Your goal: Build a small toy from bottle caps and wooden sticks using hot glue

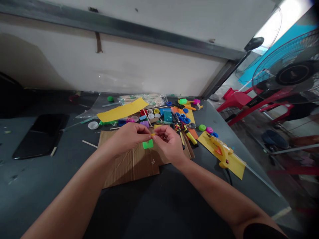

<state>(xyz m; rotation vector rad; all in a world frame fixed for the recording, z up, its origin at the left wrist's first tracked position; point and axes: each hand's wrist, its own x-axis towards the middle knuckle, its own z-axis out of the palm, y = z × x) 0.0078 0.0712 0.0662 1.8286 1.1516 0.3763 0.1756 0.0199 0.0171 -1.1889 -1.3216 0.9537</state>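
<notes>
My left hand [132, 136] and my right hand [169, 142] meet above a piece of brown cardboard [124, 169]. Between their fingertips they pinch a small yellow piece [153, 134], too small to make out in detail. Just below the fingers shows a bright green piece [148, 144]; whether it is joined to the yellow one I cannot tell. Pliers with yellow-and-black handles [179, 135] lie by my right hand, and a purple cap [144, 123] is just beyond my left fingers.
A yellow glue gun [221, 151] rests on yellow sheet material [238, 166] at the right. Behind the hands lie a yellow strip [122, 111], bagged wooden sticks [144, 99] and several bottle caps [151, 116]. A black phone [38, 136] lies left; a fan [291, 73] stands right.
</notes>
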